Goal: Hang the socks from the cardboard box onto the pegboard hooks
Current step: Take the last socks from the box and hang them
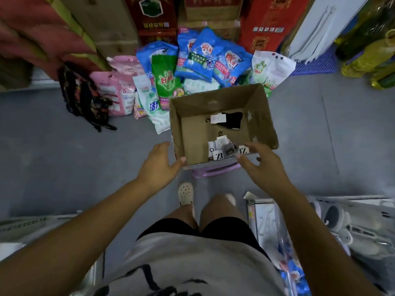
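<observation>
left grip [159, 165]: released, fingers relaxed, thumb tip touching the near left corner of the cardboard box [213, 101]. holds nothing.

right grip [261, 165]: also released, fingers spread and loosely bent, hovers over the near right rim. there is motion blur at its front edge, but i read it as carrying nothing.

just beyond that grip, on the box floor by the near wall: a bundle of pale socks [220, 147] with white labels and a small dark hanger hook. further back and apart from them lies a black pair [234, 120] with its own white label. both lie flat inside the box.

the box stands open on a lilac plastic stand [215, 170] on the grey floor [74, 150]. detergent bags [198, 58] are heaped behind it.

step, my judgement: the pick from the box, with nothing lifted yet. only two lots remain, so the task looks far along. i can make out no pegboard in view to confirm that.

next move calls for: lower the right grip onto the pale bundle and pinch at the label so the hook stays free, while the left grip steadies the box. then turn to find the pegboard.
</observation>
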